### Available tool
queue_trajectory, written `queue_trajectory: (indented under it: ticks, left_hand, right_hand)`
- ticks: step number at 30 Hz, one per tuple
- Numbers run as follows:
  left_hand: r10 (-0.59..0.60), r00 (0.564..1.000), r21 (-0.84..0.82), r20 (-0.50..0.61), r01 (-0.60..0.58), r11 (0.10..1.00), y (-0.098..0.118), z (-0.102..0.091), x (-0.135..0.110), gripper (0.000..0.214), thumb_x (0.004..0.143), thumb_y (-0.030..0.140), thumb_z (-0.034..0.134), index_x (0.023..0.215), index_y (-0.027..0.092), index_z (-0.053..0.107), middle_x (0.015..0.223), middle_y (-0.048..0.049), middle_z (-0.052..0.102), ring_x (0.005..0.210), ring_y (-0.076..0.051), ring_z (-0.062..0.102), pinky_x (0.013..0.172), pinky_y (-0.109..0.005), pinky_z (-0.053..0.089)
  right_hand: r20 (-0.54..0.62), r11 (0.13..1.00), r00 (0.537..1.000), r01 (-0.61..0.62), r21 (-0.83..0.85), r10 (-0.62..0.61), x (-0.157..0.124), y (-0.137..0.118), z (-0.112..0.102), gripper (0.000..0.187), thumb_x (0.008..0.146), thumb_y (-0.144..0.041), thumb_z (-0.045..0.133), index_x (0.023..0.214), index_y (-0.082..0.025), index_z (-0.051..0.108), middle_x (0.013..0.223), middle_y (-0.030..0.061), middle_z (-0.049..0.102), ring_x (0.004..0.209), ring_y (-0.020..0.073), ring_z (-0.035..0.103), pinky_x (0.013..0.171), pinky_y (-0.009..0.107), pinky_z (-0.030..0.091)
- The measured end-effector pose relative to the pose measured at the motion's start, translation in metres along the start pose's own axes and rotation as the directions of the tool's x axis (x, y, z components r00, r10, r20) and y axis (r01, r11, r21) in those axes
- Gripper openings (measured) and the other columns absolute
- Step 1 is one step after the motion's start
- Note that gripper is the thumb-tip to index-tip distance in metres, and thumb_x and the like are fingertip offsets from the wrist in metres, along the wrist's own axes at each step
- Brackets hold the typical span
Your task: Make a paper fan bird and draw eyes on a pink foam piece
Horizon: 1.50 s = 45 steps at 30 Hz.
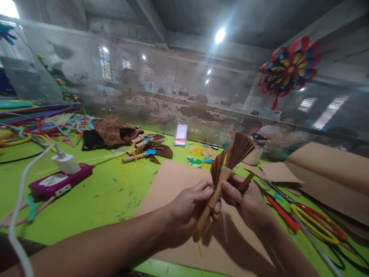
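Head view: we look across at a mesh screen (pixel 173 104) that spans the upper half of the frame, behind a green table (pixel 109 207). Large brown paper (pixel 331 165) lies at the right edge, and a flat sheet (pixel 170 188) sits at lower centre under our hands, probably as a work surface that keeps glue and scraps off the green. At upper left of centre a cloth pouch (pixel 111 129) rests near the screen; at left, a power strip (pixel 66 182) carries a white plug (pixel 65 163). Scissors (pixel 317 227) lie at lower right, seemingly set there to be within reach of our right side.

Our left hand (pixel 188 204) and right hand (pixel 250 200) meet right of centre, above the sheet, around a tilted brown tube (pixel 215 195). The left fingers curl closed around its middle, likely steadying it, while the right thumb and fingers pinch its upper part. Pleated fans (pixel 239 150) spread from the top, clear of our palms, perhaps to spare the folds. Similar tubes (pixel 135 157) lie grouped beyond the sheet's left corner. Yellow threads (pixel 200 248) dangle below ours, and small cut shapes (pixel 201 156) lie past the sheet's far edge.
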<state>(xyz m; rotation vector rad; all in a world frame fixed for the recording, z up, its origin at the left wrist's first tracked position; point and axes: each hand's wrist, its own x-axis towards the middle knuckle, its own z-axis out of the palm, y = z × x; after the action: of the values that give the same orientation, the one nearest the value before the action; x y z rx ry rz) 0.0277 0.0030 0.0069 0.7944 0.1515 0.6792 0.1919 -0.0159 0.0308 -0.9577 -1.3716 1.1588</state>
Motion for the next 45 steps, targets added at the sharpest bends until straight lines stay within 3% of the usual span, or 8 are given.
queue_trajectory:
  ticks: [7,16,22,25,29,36,45]
  left_hand:
    - [0.096,0.995,0.089,0.002,-0.096,0.991,-0.006,-0.006,0.006,0.016,0.092,0.029,0.052,0.102,0.017,0.051,0.073,-0.0045,0.058,0.065,-0.014,0.059,0.068,-0.027,0.043]
    - [0.101,0.992,0.154,-0.080,-0.088,0.984,-0.010,-0.010,0.007,0.026,0.088,0.035,0.057,0.103,0.015,0.053,0.080,-0.0063,0.058,0.072,-0.016,0.060,0.070,-0.028,0.045]
    - [0.040,0.999,0.077,-0.024,-0.038,0.996,-0.011,-0.014,0.008,0.023,0.087,0.034,0.057,0.101,0.016,0.053,0.080,-0.0062,0.059,0.069,-0.016,0.059,0.069,-0.028,0.044]
    - [0.019,1.000,0.077,0.001,-0.019,0.997,-0.009,-0.013,0.007,0.025,0.090,0.034,0.053,0.106,0.015,0.053,0.069,-0.0039,0.056,0.064,-0.017,0.059,0.070,-0.031,0.045]
    - [-0.033,0.999,0.010,-0.010,0.033,0.999,-0.008,-0.010,0.004,0.024,0.092,0.031,0.047,0.112,0.018,0.049,0.060,-0.0004,0.051,0.051,-0.012,0.049,0.051,-0.020,0.035]
    - [0.007,0.997,-0.040,-0.080,-0.010,0.999,-0.008,-0.004,0.004,0.025,0.087,0.026,0.057,0.109,0.016,0.054,0.063,0.0025,0.048,0.047,-0.006,0.040,0.045,-0.017,0.028]
    - [0.044,0.994,0.008,-0.096,-0.043,0.999,-0.008,-0.003,0.004,0.018,0.083,0.024,0.061,0.098,0.016,0.057,0.065,0.0037,0.045,0.047,-0.005,0.041,0.045,-0.016,0.028]
  right_hand:
    - [-0.026,0.995,0.997,0.067,-0.069,-0.069,0.000,0.005,-0.003,0.021,0.084,-0.035,0.066,0.088,-0.014,0.064,0.059,-0.0060,0.036,0.051,0.0063,0.024,0.046,0.024,0.020]
    - [-0.057,0.977,0.995,0.067,-0.205,-0.080,-0.002,0.007,-0.005,0.023,0.084,-0.037,0.065,0.087,-0.015,0.064,0.061,-0.0045,0.042,0.053,0.0063,0.028,0.047,0.024,0.023]
    - [-0.046,0.953,0.993,0.089,-0.288,-0.107,-0.002,0.009,-0.010,0.024,0.085,-0.038,0.064,0.088,-0.014,0.063,0.062,-0.0033,0.044,0.055,0.0075,0.034,0.050,0.025,0.026]
    - [-0.026,0.969,0.996,0.075,-0.234,-0.084,0.000,0.011,-0.012,0.024,0.085,-0.038,0.064,0.089,-0.014,0.062,0.058,-0.0051,0.038,0.052,0.0071,0.030,0.048,0.025,0.022]
    - [-0.011,0.995,1.000,0.020,-0.101,-0.021,0.002,0.011,-0.009,0.024,0.083,-0.037,0.066,0.089,-0.015,0.061,0.062,-0.0047,0.038,0.053,0.0067,0.027,0.048,0.025,0.019]
    - [-0.023,0.998,0.999,-0.027,0.064,0.029,0.000,0.010,0.001,0.028,0.077,-0.038,0.072,0.091,-0.016,0.061,0.066,-0.0035,0.040,0.055,0.0075,0.031,0.048,0.023,0.024]
    - [-0.042,0.998,0.999,0.017,0.064,-0.014,0.000,0.010,0.006,0.026,0.080,-0.037,0.070,0.077,-0.016,0.055,0.057,-0.0076,0.031,0.051,0.0057,0.025,0.047,0.023,0.019]
